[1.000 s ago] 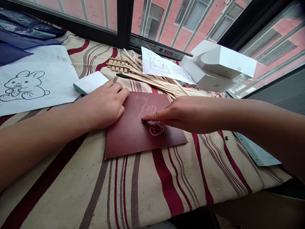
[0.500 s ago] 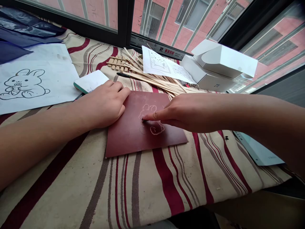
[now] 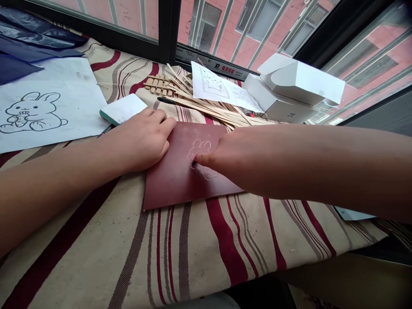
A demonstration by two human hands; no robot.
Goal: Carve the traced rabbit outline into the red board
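Head cam: maroon board (image 3: 177, 184) flat on striped tablecloth (image 3: 206, 257), btwn both hands, pale rabbit outline (image 3: 202, 145) on its face; L hand (image 3: 144, 139) pressed on upper-L edge, fingers bent, can't tell if pinching; R hand (image 3: 223, 156) clamped on dark-tipped tool (image 3: 193, 164), mostly hidden, tip at outline; board prob. light, stiff, thin, smooth face w/ slight sheen, may skid on cloth under sideways push, corners might chip; best hold = flat pressure nr edge, clear of tip; to lift, pinch opp. edges
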